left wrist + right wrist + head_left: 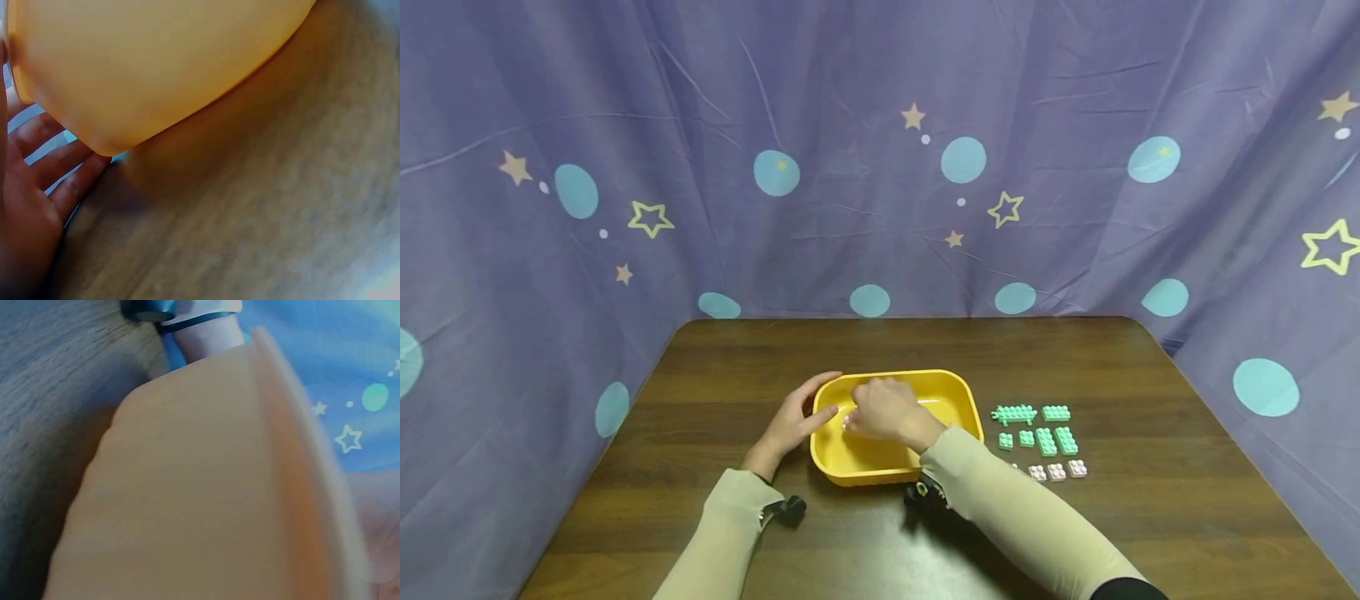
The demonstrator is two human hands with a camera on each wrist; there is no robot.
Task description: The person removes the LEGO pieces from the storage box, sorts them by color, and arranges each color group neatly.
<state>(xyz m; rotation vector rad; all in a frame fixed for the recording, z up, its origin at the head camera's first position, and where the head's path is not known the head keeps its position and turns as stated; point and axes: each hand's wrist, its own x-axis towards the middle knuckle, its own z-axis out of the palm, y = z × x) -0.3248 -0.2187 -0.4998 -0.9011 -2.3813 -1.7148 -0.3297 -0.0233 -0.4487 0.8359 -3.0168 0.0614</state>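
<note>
A yellow plastic tub (872,477) stands on the table. At its left side is my left hand (792,427), thumb over the rim and the other fingers along the outside; the left wrist view shows those fingers (69,159) spread against the tub's wall (169,69). My right hand (887,410) reaches down inside the tub, its fingers bent. Small pale pink pieces (849,420) show at the left of those fingers. The fingertips are hidden, so whether they pinch a piece is unclear. In the right wrist view the tub's wall (169,481) covers most of the hand.
Right of the tub lie green toy bricks (1046,442) in rows, with a longer green piece (1014,414) behind. A row of pink bricks (1057,472) sits in front, partly behind my right sleeve (1015,517). A purple patterned curtain (865,242) hangs around the wooden table (1150,500).
</note>
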